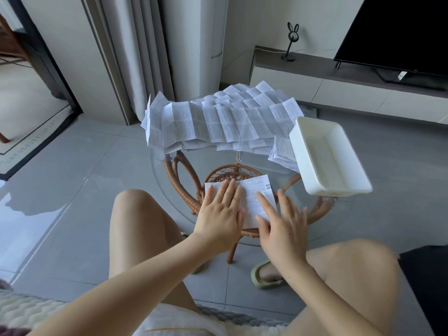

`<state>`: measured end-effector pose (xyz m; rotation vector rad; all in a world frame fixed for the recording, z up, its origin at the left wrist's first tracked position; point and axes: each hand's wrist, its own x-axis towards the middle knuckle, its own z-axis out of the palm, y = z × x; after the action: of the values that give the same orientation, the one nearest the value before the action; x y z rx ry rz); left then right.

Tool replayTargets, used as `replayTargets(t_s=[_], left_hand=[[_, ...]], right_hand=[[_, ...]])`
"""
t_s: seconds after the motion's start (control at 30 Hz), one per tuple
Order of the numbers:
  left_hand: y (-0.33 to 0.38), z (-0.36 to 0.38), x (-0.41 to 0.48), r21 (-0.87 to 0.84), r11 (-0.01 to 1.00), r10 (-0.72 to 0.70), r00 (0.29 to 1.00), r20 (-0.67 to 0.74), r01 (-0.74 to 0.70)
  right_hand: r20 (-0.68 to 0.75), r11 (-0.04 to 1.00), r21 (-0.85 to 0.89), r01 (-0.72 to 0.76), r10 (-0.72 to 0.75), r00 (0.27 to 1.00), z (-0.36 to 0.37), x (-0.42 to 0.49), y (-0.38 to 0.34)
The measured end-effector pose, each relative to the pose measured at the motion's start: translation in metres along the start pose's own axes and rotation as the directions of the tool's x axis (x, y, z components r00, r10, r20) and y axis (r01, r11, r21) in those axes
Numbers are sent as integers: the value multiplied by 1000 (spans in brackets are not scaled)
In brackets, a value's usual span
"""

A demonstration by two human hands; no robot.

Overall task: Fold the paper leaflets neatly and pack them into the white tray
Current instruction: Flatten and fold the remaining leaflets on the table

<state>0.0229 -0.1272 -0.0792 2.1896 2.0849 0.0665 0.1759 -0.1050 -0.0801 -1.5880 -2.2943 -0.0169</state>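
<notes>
A folded paper leaflet [252, 190] lies on the near part of the round glass table [169, 180]. My left hand [221, 214] presses flat on its left half with straight fingers. My right hand [282, 225] lies flat over its right lower corner, fingers spread. Behind it, a heap of unfolded, creased leaflets [218, 120] covers the far side of the table. The white tray [327, 156] stands at the right edge of the table; its inside looks bare. A small stack of folded leaflets [282, 151] lies just left of the tray.
A clear plastic lid or tray [261, 163] lies between the heap and the folded leaflet. The table has a wicker base [184, 175]. My bare knees flank the table's near edge. A TV [400, 32] on a low cabinet stands at the back right, curtains at the back left.
</notes>
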Motion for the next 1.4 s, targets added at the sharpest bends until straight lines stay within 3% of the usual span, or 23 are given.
replayTargets(t_s=[0.43,0.57,0.63,0.73,0.8,0.87,0.93,1.03,1.13,1.23,1.3,1.4], left_hand=[[-71,-5,-30,39,947,320,947,-4,-320],[-85,-7,-30,94,903,422,907,4,-420],[-90,-11,-27,189,872,457,889,16,-452],[-84,-19,-26,217,859,483,875,-41,-464],[-76,-25,-30,191,861,498,859,-118,-472],[-64,-28,-32,218,858,506,836,-212,-464],[-45,-23,-37,245,865,496,822,-281,-438],[-25,-12,-47,153,877,480,810,-339,-456],[-35,-19,-47,-26,844,523,833,-178,-536],[-52,-22,-43,-188,816,559,829,17,-546],[-57,-18,-40,-230,810,549,835,-30,-540],[-58,-14,-34,-342,758,503,832,-236,-555]], right_hand=[[-95,977,204,-59,80,992,7,1,20],[-120,980,196,-18,42,992,4,1,22],[-156,995,99,-15,30,987,-2,-1,16],[-201,982,2,189,-185,962,-12,-12,-9],[-134,922,43,386,-377,916,-15,-21,-28],[-76,886,52,460,-456,887,-12,-24,-36],[-51,898,93,430,-427,903,-6,-23,-35],[-64,872,286,397,-396,916,-2,-22,-23],[-15,760,548,348,-407,913,-5,-24,-2],[164,639,753,154,-410,897,-14,-22,23],[288,612,791,1,-373,882,-21,-18,34],[307,616,786,-56,-310,900,-28,-12,35]])
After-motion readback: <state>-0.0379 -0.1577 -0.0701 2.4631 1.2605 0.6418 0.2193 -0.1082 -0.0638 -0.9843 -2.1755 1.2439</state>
